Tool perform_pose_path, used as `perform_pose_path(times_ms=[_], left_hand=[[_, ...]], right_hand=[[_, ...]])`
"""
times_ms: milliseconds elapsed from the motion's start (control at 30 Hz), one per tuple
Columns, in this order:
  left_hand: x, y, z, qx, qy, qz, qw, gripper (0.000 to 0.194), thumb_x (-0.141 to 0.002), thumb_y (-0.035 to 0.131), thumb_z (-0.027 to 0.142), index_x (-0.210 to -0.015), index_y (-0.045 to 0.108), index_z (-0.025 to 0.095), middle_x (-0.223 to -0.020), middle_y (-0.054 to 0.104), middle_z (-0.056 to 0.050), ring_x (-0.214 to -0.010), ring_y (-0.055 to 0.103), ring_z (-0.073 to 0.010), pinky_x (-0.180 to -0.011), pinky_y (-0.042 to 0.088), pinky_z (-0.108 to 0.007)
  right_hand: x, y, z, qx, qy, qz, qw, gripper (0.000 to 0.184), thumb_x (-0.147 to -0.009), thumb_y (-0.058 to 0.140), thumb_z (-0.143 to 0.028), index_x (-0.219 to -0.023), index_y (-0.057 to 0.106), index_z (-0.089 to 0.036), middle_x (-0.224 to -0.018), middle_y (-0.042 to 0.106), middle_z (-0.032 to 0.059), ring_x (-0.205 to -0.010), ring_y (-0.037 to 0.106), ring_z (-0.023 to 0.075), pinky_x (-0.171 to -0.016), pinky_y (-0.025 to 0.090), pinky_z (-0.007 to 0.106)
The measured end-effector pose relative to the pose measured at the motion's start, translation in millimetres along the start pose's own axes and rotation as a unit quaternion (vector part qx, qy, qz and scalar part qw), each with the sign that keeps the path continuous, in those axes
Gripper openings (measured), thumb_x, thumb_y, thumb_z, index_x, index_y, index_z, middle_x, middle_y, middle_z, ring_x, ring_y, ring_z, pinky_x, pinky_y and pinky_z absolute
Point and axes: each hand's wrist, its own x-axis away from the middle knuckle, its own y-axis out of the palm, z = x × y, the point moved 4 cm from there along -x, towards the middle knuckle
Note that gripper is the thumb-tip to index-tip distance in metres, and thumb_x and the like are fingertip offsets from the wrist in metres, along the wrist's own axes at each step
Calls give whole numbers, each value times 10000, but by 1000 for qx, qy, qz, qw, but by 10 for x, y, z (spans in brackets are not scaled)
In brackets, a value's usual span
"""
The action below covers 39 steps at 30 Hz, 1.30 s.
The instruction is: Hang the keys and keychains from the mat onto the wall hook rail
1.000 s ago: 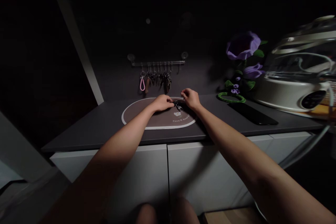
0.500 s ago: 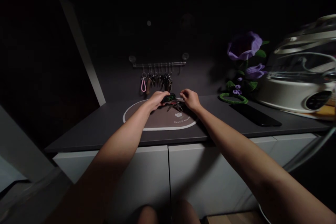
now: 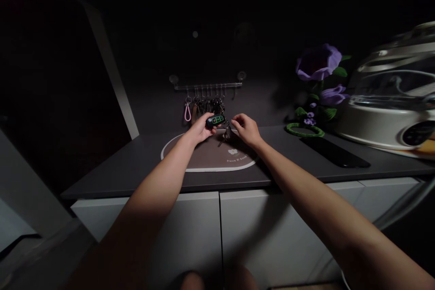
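My left hand [image 3: 201, 130] grips a black car key fob [image 3: 215, 120] with green-outlined buttons facing up. A small bunch of keys [image 3: 227, 132] hangs from the fob's right end, above the brown mat [image 3: 204, 158]. Just right of these keys is my right hand [image 3: 247, 128], its fingers curled in and thumb close to the fingertips. Whether something small sits in that pinch is too dark to make out. Behind both hands, several keys [image 3: 210, 104] and a pink loop keyring [image 3: 188, 112] hang from a clear hook rail [image 3: 207, 87] on the wall.
A black phone [image 3: 335, 152] lies on the dark countertop [image 3: 112, 167] to the right. Beyond it stand purple artificial flowers [image 3: 319, 63] with a green ring base [image 3: 305, 130]. A white appliance [image 3: 374, 122] with a clear cover fills the right end. Below are white cabinet doors [image 3: 190, 231].
The key fob has risen a little and turned so its buttons face me more, and its keys now hang below it. My right hand stays close by. The view has shifted slightly.
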Motion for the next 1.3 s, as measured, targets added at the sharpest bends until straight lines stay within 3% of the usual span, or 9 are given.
perform_pose_path(times_ms=[300, 567, 767, 1000, 1300], left_hand=[[17, 6, 60, 53, 2, -13, 998, 212, -803, 449, 303, -783, 542, 113, -631, 590, -88, -468, 467, -74, -407, 360, -162], [50, 40, 72, 63, -3, -25, 998, 210, -800, 469, 301, -774, 548, 108, -653, 595, -93, -487, 473, -69, -413, 361, -155], [47, 37, 54, 65, -17, -28, 997, 229, -811, 463, 306, -829, 560, 100, -685, 604, -100, -504, 495, -74, -444, 400, -165], [50, 60, 35, 65, -10, -43, 997, 235, -823, 436, 277, -855, 570, 87, -683, 613, -104, -549, 525, -97, -470, 430, -176], [98, 85, 43, 67, -18, -36, 997, 223, -827, 425, 231, -913, 561, 76, -717, 631, -113, -598, 563, -115, -499, 456, -188]], right_hand=[[57, 75, -152, -8, -73, -44, 996, 322, -660, 643, -416, -832, 503, -182, -808, 536, 27, -665, 473, 124, -631, 396, 254], [56, 87, -140, 20, -117, -40, 992, 109, -755, 534, -231, -851, 524, -180, -822, 510, 31, -688, 469, 127, -675, 392, 259], [50, 89, -100, 27, -113, -28, 993, 192, -746, 467, -129, -875, 597, -186, -897, 492, 50, -738, 487, 135, -728, 410, 276], [70, 108, -113, 15, -118, -31, 992, 192, -762, 526, -262, -915, 624, -202, -926, 486, 45, -745, 495, 130, -749, 440, 294], [51, 64, -136, -15, -97, -8, 995, 172, -774, 548, -320, -811, 645, -183, -887, 495, 50, -758, 492, 130, -720, 436, 277]])
